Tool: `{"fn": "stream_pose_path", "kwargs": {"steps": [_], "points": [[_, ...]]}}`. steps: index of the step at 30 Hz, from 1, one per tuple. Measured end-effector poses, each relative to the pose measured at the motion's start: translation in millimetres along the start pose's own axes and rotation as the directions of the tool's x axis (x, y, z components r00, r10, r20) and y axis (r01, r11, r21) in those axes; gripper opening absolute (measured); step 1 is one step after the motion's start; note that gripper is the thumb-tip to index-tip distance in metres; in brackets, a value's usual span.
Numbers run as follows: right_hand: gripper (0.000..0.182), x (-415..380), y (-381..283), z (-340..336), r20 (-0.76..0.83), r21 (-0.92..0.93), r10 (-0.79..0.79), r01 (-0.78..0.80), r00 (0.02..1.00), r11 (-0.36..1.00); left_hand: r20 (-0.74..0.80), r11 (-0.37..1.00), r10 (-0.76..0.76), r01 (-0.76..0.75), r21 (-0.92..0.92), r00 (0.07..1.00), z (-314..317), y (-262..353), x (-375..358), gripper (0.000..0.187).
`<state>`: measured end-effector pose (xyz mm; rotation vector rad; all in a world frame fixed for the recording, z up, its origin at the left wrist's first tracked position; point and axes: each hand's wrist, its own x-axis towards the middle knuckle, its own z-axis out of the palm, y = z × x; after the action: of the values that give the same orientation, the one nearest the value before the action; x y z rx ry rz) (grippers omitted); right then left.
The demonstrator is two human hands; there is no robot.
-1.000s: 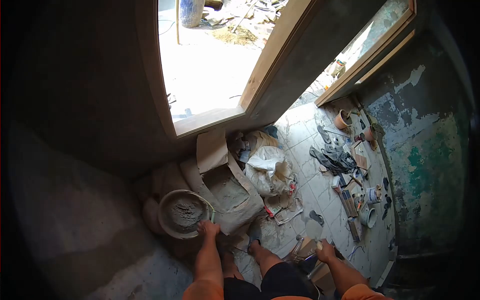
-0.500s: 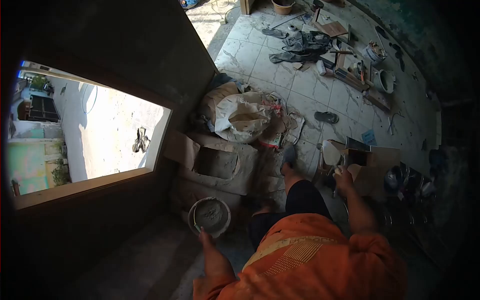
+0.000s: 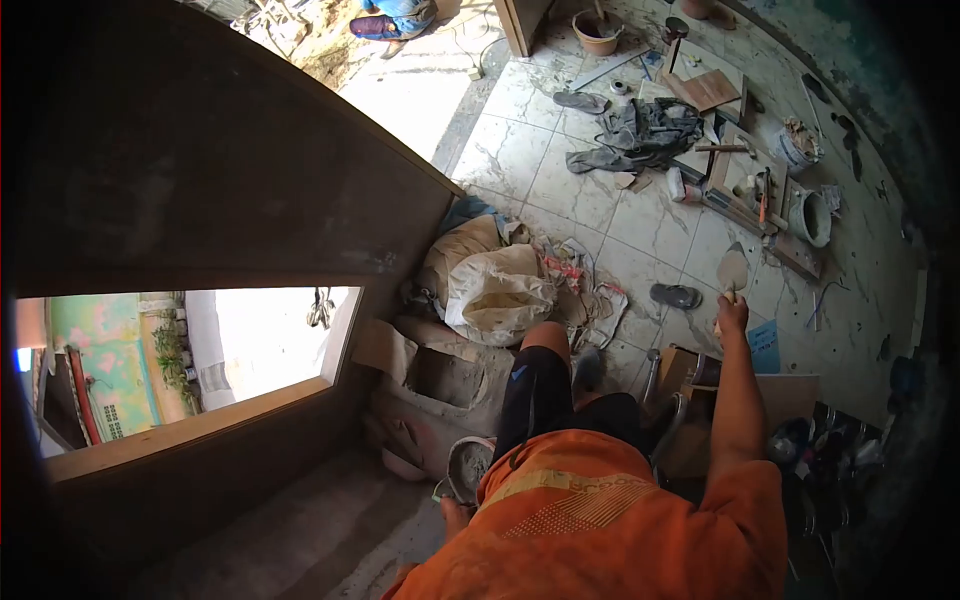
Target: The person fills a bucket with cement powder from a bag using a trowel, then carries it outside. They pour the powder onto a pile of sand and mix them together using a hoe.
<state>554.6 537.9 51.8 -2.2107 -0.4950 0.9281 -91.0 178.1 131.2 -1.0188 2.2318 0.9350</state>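
Note:
My right hand [image 3: 733, 316] is closed round the handle of a pointed trowel [image 3: 734, 268]. It reaches forward over the tiled floor, the blade pointing away from me. Low on the left, my left hand [image 3: 456, 516] grips the handle of a bucket [image 3: 455, 452], partly hidden by my body. Grey wet mortar [image 3: 470, 468] shows inside it. Just beyond the bucket lies a mortar-caked block with a rectangular hollow [image 3: 445, 378], and an open white sack [image 3: 500, 290] slumps behind that.
A dark wall [image 3: 200, 160] with a wood-framed window opening runs along my left. Dark cloth [image 3: 645, 135], a sandal [image 3: 676, 296] and a white bucket [image 3: 810, 218] lie ahead on marble-look tiles. By my right leg is a cardboard box [image 3: 680, 372]. Outside the doorway sits a person [image 3: 395, 20].
My right arm has stretched farther forward with the trowel. The bucket in my left hand is now nearer my body and partly covered. My legs have shifted in a step, and the view has turned.

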Motion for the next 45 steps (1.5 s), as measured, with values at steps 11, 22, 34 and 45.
{"fn": "stream_pose_path", "kwargs": {"steps": [11,22,34,45], "points": [[0.030,237.0,-307.7,227.9,0.234,0.029,-0.208,0.207,0.950,0.978,-0.139,0.913,-0.275,0.213,-0.347,0.951,265.2,-2.3,-33.6,0.046],[0.046,347.8,-382.6,374.1,0.197,-0.307,0.295,-0.227,0.935,0.924,0.370,0.032,0.722,-0.563,0.826,0.584,424.2,126.1,-201.4,0.079],[0.048,423.9,-695.2,699.6,0.641,-0.476,0.056,0.339,0.765,0.811,0.250,0.533,0.521,-0.540,0.652,0.816,668.9,346.4,-401.6,0.074],[0.045,449.6,-889.5,963.4,0.793,-0.517,-0.090,0.743,0.603,0.425,-0.062,0.892,0.146,-0.104,0.439,0.987,804.1,463.6,-422.2,0.071]]}}
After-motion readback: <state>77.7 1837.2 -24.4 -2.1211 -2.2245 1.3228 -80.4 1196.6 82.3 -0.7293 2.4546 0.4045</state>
